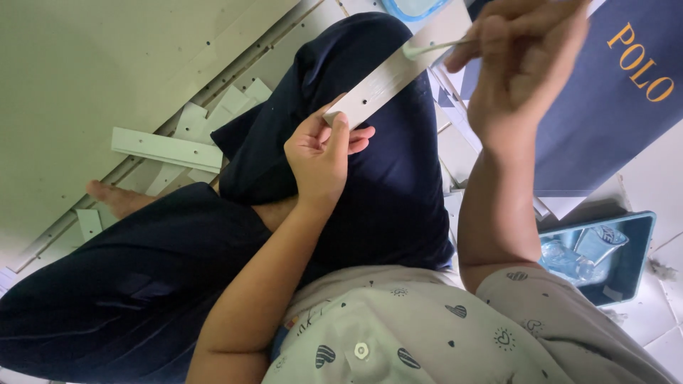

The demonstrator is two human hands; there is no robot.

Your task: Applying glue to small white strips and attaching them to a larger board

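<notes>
Tiled floor, pale strips scattered; blue tray (633, 274) holds clear packets, contents unclear. Left hand (321, 153) pinches white strip (388, 78); right hand (523, 53), blurred, pinches cotton swab (427, 48).

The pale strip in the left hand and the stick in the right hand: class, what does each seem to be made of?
The pale strip looks like painted wood or plastic: flat, matte, rigid, with small drilled holes. The stick is thin with a fluffy white tip, likely a cotton swab.

your left hand (320, 153) pinched the near end of a white strip (384, 78) over your knee; your right hand (523, 60) held a cotton swab (430, 48) at it.
</notes>
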